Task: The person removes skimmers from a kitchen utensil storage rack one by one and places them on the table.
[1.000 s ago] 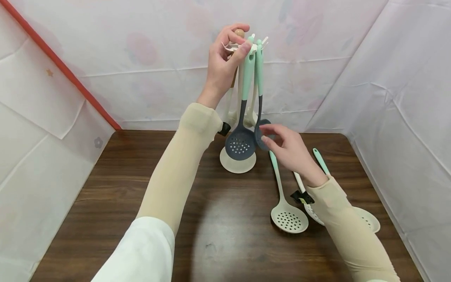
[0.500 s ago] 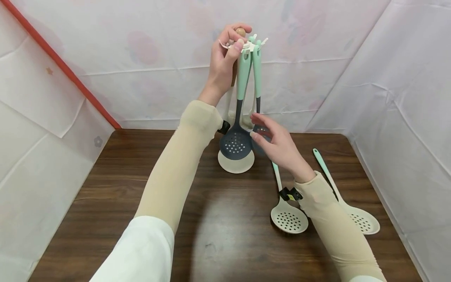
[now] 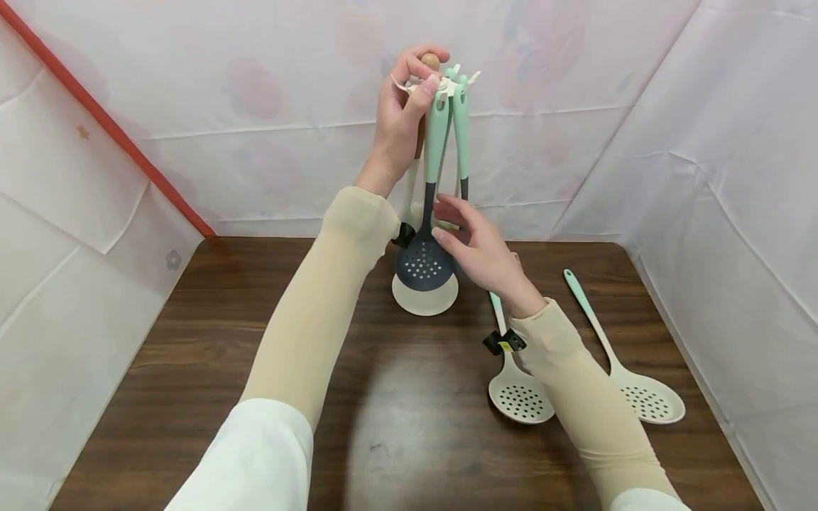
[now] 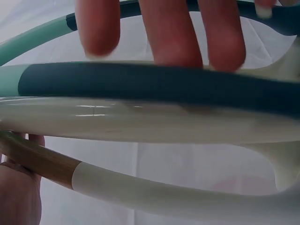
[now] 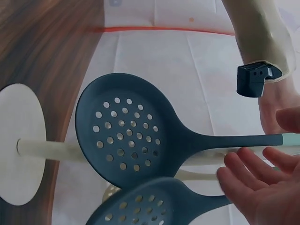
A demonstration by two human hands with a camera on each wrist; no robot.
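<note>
Far left: red strip slanting down the draped wall, dark wooden table below. Up at the top of the utensil stand, left hand pinching the white hook ring beside the wooden knob, thumb and fingertips curled tight on it. Good anchor; best kept firm so the stand stays upright on its round base. Just beneath, dark slotted spoon hanging by its mint handle, bowl low over the base, a second dark spoon head close behind it in the right wrist view. Right hand at the lower handles, fingers spread and straight, nothing clasped, just beside the dark stems. Light touch called for here: steadying the swing, not shoving the heads into each other. Further right, flat on the table, pale slotted spoon and pale slotted ladle, well apart from the stand.
</note>
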